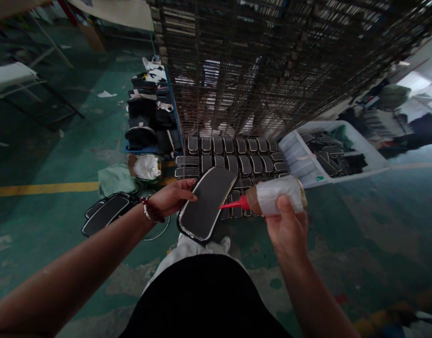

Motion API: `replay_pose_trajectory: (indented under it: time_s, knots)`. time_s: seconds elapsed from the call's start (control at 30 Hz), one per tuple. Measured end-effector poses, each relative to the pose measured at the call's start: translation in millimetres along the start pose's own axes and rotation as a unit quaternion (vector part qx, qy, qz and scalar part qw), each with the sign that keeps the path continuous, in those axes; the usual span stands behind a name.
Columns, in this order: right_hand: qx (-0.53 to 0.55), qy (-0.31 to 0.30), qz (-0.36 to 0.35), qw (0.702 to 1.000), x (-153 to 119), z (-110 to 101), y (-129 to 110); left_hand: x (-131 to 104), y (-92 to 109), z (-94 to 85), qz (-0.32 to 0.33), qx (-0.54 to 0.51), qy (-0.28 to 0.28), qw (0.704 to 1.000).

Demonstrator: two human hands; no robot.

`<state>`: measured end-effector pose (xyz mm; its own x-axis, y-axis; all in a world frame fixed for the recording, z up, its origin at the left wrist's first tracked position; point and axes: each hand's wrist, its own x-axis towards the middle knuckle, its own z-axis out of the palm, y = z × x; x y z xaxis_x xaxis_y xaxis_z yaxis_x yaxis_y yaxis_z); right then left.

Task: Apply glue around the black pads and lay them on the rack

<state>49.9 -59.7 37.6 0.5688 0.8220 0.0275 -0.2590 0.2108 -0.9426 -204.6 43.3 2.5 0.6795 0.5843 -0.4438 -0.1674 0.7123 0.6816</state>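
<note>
My left hand (175, 197) grips the left edge of a dark, curved panel (207, 202), thumb on top, fingers partly hidden underneath. A shiny line of what looks like glue runs around the panel's border. In my right hand (286, 225) is a squeeze bottle (277, 195) wrapped in white, tipped on its side. Its red nozzle (235, 203) points left, with the tip at the panel's right edge. Below the panel, rows of similar pieces (246, 164) with glossy borders lie on a wire rack.
Tall stacked wire racks (237, 70) rise just ahead. A white bin (328, 180) of dark pieces stands at right. Bundled dark pieces (142, 108) sit at left, near a wrapped container (147, 166). More panels (106, 213) lie low at left.
</note>
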Motion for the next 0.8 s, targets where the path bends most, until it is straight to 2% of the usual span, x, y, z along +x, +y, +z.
replay_pose_trajectory:
  time_s: [0.43,0.8]
  knots:
    - [0.007,-0.052,-0.039,0.998,-16,0,4,12,3,-3.9,-0.005,-0.036,0.055,0.998]
    - [0.005,-0.094,-0.033,0.995,-24,-3,11,19,5,-12.7,0.006,-0.060,0.111,0.992]
